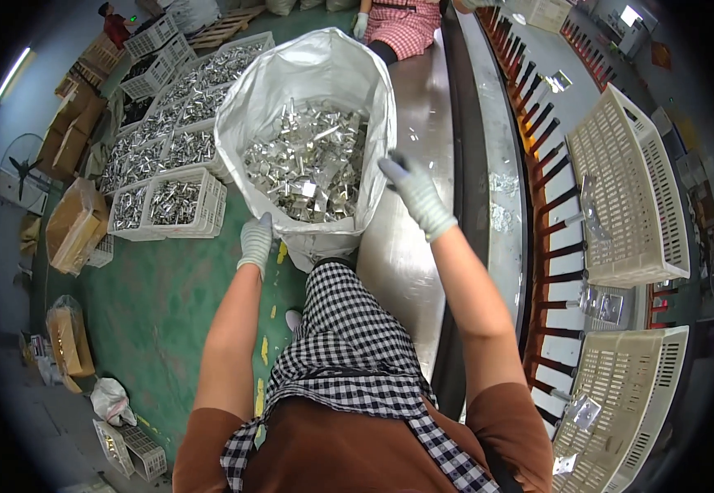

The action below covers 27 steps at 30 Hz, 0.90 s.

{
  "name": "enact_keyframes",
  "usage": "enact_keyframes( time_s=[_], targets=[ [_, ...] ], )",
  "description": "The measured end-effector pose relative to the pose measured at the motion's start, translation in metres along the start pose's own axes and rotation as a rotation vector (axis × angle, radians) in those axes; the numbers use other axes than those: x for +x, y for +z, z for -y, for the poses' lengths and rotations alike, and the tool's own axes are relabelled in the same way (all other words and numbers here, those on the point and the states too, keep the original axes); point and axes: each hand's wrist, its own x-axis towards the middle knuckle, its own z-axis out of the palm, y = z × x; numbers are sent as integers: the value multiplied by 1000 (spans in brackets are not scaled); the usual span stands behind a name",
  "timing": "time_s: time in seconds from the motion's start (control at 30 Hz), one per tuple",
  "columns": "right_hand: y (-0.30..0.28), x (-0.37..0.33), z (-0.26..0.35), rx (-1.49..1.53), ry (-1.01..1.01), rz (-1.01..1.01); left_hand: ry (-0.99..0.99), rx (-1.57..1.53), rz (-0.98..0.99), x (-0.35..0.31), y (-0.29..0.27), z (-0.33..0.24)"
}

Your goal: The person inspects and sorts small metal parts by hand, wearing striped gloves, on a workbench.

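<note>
A large white woven bag [304,57] stands upright in front of me, its mouth wide. Inside it lies a heap of shiny metal pieces [312,164], flat plates and short strips. My left hand [256,242], in a pale glove, grips the bag's near left edge. At the bag's right rim is my right hand [419,197], gloved with dark fingertips. Its fingers are closed over the rim, partly blurred. Below the bag, my black-and-white checked apron [336,329] comes close to its base.
White crates [197,218] full of metal parts fill the left side. A steel bench [402,283] runs along my right, beside a line of dark-handled orange holders [544,172]. Beige baskets [632,193] stand beyond. A co-worker in a red checked apron [402,29] sits at the far end.
</note>
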Motion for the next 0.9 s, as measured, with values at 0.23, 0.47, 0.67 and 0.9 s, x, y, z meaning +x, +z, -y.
enact_keyframes(
  time_s=[0.23,0.47,0.67,0.9],
  targets=[
    [-68,-66,-58,748,284,-390,72,-183,108,-33,-2,-26],
    [-71,-66,-80,312,160,-318,355,-218,373,-68,46,-95],
    [-53,-74,-59,-101,142,-60,590,-76,824,-156,109,-240],
    [-41,-69,-36,-312,110,70,417,-95,1124,-199,227,-330]
  ],
)
